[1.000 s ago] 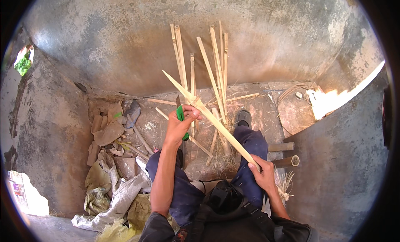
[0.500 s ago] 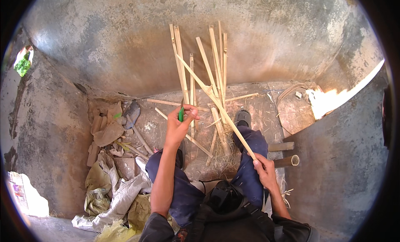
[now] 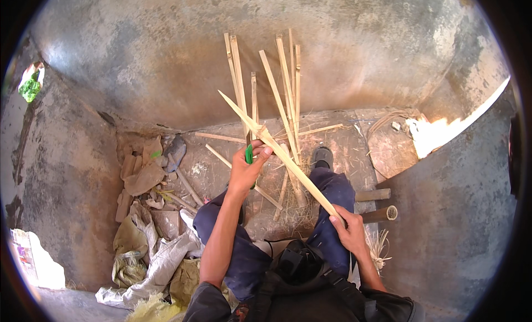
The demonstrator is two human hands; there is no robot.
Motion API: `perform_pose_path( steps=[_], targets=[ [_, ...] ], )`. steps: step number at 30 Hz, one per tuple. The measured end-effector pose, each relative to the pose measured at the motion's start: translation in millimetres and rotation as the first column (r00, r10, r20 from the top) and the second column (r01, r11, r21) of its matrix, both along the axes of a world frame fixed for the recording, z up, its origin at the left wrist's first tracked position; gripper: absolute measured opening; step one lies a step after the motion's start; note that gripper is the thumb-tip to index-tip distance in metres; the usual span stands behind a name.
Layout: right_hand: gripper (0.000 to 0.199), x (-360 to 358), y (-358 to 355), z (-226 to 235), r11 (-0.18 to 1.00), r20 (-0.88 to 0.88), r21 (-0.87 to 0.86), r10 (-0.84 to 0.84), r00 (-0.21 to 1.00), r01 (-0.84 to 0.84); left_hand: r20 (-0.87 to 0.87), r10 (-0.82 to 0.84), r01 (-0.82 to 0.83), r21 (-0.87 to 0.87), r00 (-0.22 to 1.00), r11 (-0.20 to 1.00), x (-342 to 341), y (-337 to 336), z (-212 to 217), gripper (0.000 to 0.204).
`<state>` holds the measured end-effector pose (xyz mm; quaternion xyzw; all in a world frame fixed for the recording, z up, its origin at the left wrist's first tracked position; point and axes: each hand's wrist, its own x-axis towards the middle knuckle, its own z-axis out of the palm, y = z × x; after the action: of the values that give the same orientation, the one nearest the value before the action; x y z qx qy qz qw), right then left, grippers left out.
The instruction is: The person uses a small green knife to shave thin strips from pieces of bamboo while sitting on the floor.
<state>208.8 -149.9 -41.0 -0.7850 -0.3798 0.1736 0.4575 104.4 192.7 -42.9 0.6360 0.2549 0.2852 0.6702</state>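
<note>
My left hand [image 3: 243,171] is closed round a green-handled knife [image 3: 249,153]. Its dark blade points away from me, close beside a long pale bamboo strip [image 3: 299,175]. That strip slants from far left to near right, with a pointed far end and a raised node near the blade. My left thumb and fingertips lie at the strip's edge; whether they press on it I cannot tell. My right hand [image 3: 350,229] grips the near end of the strip above my right knee.
Several split bamboo strips [image 3: 271,83] lean on the concrete wall [image 3: 199,61] ahead. Loose strips and shavings litter the floor between my feet. Sacks [image 3: 160,266] and broken pieces lie at left. Two bamboo poles [image 3: 382,215] jut out at right, with curled shavings [image 3: 379,249] nearby.
The strip has come nearer and its far end has swung left. My left hand with the knife has moved slightly right, up to the strip. My right hand keeps its grip.
</note>
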Motion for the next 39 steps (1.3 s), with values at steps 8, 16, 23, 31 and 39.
perform_pose_path(
  steps=[8, 16, 23, 31, 39],
  targets=[
    [0.030, 2.7, 2.0, -3.9, 0.999, -0.028, -0.025, -0.049, 0.998, 0.048, -0.166, -0.097, 0.171, 0.523, 0.981, 0.835, -4.6, -35.1, 13.0, 0.036],
    [0.030, 5.8, 0.3, -14.9, 0.997, -0.044, -0.017, -0.072, 0.996, 0.072, -0.147, -0.267, 0.299, 0.624, 0.952, 0.722, -4.6, -56.9, 13.2, 0.036],
    [0.030, 6.1, 1.7, -18.0, 0.999, -0.096, -0.004, -0.045, 0.994, 0.045, -0.139, -0.209, 0.250, 0.627, 0.968, 0.738, -3.0, -69.2, 9.6, 0.032],
    [0.030, 5.8, 4.5, -14.0, 0.999, -0.125, -0.014, -0.039, 0.991, 0.038, -0.077, -0.190, 0.193, 0.662, 0.979, 0.724, 1.0, -71.2, 7.1, 0.029],
    [0.030, 6.7, 5.8, -12.4, 0.999, -0.102, -0.019, -0.047, 0.994, 0.045, -0.104, -0.134, 0.168, 0.695, 0.986, 0.699, 3.8, -68.3, 13.3, 0.027]
  ],
)
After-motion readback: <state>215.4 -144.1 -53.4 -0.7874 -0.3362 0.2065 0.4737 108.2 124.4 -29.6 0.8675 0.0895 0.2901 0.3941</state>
